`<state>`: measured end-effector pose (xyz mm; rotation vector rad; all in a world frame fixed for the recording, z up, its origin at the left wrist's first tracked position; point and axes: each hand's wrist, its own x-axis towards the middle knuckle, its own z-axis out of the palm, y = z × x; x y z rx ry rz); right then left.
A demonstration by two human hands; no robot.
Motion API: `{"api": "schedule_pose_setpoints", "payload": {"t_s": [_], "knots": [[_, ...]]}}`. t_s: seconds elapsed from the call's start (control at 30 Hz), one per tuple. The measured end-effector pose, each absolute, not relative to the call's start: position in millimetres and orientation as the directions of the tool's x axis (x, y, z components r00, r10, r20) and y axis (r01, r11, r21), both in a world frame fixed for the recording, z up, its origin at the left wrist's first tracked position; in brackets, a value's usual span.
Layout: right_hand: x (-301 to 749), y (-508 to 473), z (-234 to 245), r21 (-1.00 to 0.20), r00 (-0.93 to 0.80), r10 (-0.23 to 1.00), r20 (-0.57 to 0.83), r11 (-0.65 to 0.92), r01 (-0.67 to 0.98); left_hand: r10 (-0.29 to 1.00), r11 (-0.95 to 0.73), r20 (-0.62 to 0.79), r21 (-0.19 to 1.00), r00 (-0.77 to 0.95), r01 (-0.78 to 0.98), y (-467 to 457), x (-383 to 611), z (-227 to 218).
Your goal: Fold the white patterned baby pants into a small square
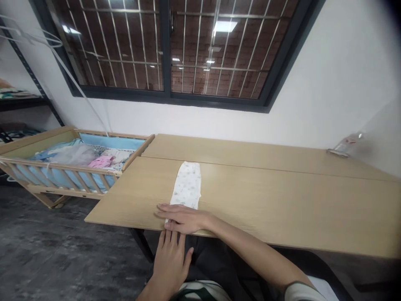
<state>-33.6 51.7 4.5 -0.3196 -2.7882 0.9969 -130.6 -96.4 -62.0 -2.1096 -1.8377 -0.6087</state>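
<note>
Left hand (171, 256): nearest me, palm down at twelve o'clock from my lap, fingers stretched and slightly spread, thumb out toward one. It clamps nothing I can see. The fingertips sit at the near edge of the tabletop (266, 200), just by my other palm; whether they touch fabric there, I can't tell.

Right hand (183, 218): lying flat just beyond, forearm in from four o'clock, fingers toward nine, loosely straight, pinching nothing. It crosses the near end of the cloth, fingertips out past its left side onto bare wood. The two hands are close together, one nearly above the other.

Printed cloth (188, 184): at twelve o'clock, a pale, narrow strip lying flat, near end under my palm, far end up by the seam. That right edge looks a touch uneven around the middle.

Good pressing: light, even weight through the whole palm, I'd say; dig in with fingertips and this thin-looking stuff could ruck or skew. Best to anchor one end and stroke along its length, twelve to six, never sideways.

Near edge: the tricky spot, I reckon; cloth pushed over it could slip or crease.

Cot (78, 190): off at ten o'clock, fabrics piled inside.

Window (169, 54): farthest, high at twelve, barred.
</note>
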Motion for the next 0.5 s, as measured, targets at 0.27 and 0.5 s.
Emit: {"api": "schedule_pose_setpoints", "payload": {"t_s": [0.27, 0.5], "knots": [[-22, 114, -25, -0.471, -0.890, 0.455, 0.030, 0.791, 0.389, 0.845, -0.180, 0.513, 0.006, 0.152, 0.984, -98, -133, -73], [-34, 194, -34, -0.380, -0.767, 0.641, -0.001, 0.710, 0.593, 0.857, -0.164, 0.496, 0.002, 0.142, 0.986, -98, -130, -73]]}}
